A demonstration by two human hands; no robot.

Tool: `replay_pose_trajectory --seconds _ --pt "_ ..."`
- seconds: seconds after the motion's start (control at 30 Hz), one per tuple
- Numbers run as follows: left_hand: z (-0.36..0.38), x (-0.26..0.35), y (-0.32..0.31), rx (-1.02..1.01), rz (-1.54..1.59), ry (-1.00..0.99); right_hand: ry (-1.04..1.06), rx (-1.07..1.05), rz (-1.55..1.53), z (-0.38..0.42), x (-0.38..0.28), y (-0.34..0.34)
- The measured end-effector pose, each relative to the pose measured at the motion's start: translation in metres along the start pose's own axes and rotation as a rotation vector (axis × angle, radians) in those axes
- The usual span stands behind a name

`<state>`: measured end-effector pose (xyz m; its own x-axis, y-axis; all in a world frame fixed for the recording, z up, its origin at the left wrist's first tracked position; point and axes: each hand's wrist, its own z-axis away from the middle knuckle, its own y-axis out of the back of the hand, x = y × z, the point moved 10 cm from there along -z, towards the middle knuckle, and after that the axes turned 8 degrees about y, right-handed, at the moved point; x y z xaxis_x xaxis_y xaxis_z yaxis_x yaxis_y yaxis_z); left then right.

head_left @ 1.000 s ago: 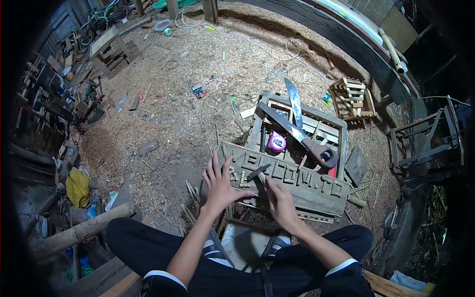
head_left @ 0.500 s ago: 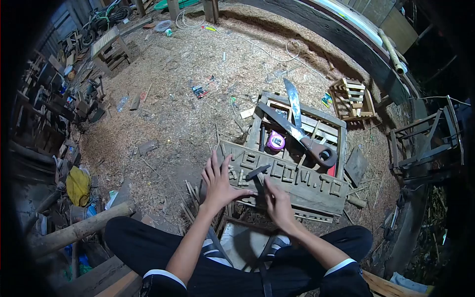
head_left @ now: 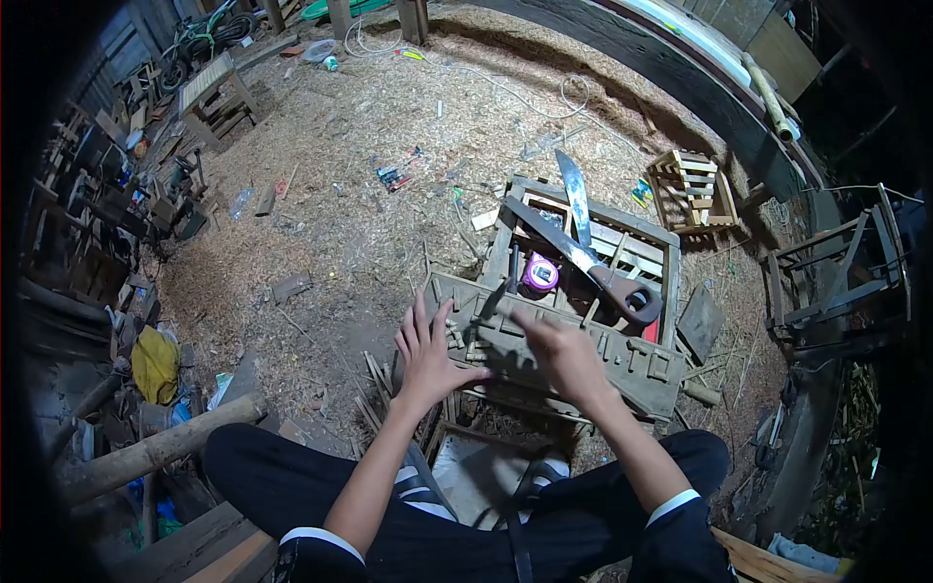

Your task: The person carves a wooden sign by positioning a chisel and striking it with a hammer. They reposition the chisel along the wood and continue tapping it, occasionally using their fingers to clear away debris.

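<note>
Here the left hand (head_left: 428, 361) lies flat, fingers spread, on the lettered plank (head_left: 622, 360), while the right hand (head_left: 564, 358) grips a raised hammer (head_left: 496, 296).

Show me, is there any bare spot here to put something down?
Mostly the sawdust floor left of the wooden frame, beyond the left hand. The frame is crowded: machete, tape measure. The right hand covers the lettered board.

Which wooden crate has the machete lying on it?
The big crate just beyond the hands, with the machete and purple tape measure; the small crate farther right holds neither.
</note>
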<state>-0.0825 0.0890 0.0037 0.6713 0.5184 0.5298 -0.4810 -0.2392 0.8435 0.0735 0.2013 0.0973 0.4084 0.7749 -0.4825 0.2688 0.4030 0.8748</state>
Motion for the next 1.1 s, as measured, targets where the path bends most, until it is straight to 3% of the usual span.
replay_pose_trajectory --seconds 0.03,0.3,0.37,0.57,0.67,0.73,0.77,0.83,0.9,1.0,1.07,1.1 --pt "-0.001 0.000 0.001 0.000 0.002 0.001 0.015 -0.107 0.086 0.002 -0.001 -0.017" --pt "-0.002 -0.003 -0.003 0.002 -0.005 0.001 0.041 -0.063 0.073 -0.005 -0.005 -0.004" --pt "-0.001 -0.006 -0.004 -0.002 -0.020 0.002 0.020 0.161 -0.003 -0.005 -0.010 0.021" --pt "-0.002 -0.002 0.000 0.020 0.026 -0.005 0.026 -0.119 0.129 -0.004 0.000 -0.013" --pt "-0.002 -0.005 -0.005 -0.004 0.016 0.011 0.042 -0.077 0.076 -0.007 -0.004 -0.004" --pt "-0.002 -0.004 -0.004 0.008 0.026 0.002 0.032 0.190 -0.034 -0.006 -0.005 0.018" --pt "-0.001 -0.002 -0.001 0.025 0.036 -0.011 0.030 0.191 -0.037 -0.002 -0.002 0.012" --pt "-0.001 0.000 0.002 0.019 0.026 -0.002 0.065 -0.078 0.150 0.001 -0.003 -0.017" --pt "-0.002 0.002 0.004 0.021 0.025 0.009 0.091 -0.114 0.162 0.001 -0.001 -0.014" --pt "-0.002 -0.002 -0.002 -0.005 0.032 0.019 0.085 -0.080 0.166 -0.002 -0.006 -0.007" --pt "-0.002 -0.004 -0.003 0.017 0.013 0.004 0.075 0.143 0.061 -0.001 -0.011 0.014" --pt "-0.001 -0.004 -0.002 0.014 0.011 0.005 0.073 0.141 0.058 0.001 -0.011 0.012"
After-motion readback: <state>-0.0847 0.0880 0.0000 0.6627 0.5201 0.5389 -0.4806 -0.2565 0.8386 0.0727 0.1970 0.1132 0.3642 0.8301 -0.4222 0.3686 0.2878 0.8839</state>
